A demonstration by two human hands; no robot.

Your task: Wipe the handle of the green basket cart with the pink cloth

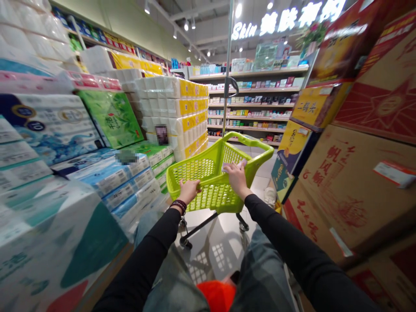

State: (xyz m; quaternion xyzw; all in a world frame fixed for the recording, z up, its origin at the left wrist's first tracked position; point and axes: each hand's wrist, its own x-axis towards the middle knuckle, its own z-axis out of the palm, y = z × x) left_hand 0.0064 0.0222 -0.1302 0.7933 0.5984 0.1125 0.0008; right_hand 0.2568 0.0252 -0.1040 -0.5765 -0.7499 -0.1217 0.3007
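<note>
A lime-green plastic shopping basket on wheels [201, 173] stands in the aisle just ahead of me. My left hand [189, 190] is closed over its near rim; a dark bead bracelet is on that wrist. My right hand [236, 175] reaches into the basket and holds a small flat pale packet [233, 165] just inside the right rim. Both arms wear black sleeves. My knees in blue jeans show below.
Stacks of toilet paper and tissue packs [107, 173] crowd the left side. Big cardboard boxes [351, 182] are piled on the right. A pole with a hooked handle [229, 82] rises behind the basket. Shelves of small goods [253, 112] close the aisle's far end. The floor is glossy tile.
</note>
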